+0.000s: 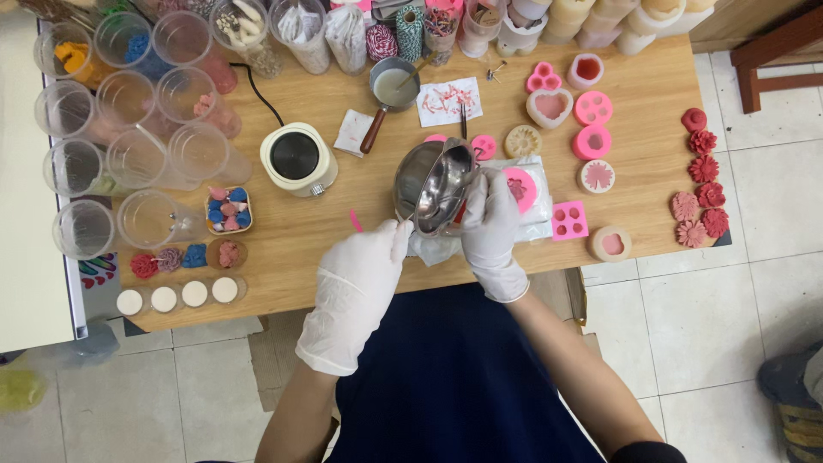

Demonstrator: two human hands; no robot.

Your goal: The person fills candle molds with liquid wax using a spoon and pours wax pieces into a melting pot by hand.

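Both my hands wear white gloves. My right hand [491,225] grips a small shiny steel pouring pot [444,184] by its side, tilted over a larger steel bowl [415,174]. My left hand [367,279] is at the bowl's near-left edge, fingers closed on a thin tool that I can barely make out. A crumpled white cloth [435,249] lies under the bowl. A pink round mould [519,188] sits on a white pad just right of my right hand.
On the wooden table [291,249] stand a white hot plate [296,158], a saucepan with white wax [393,86], several clear plastic cups [129,154], pink silicone moulds [591,141] and red flower candles [701,193]. A shoe [793,386] shows at the bottom right.
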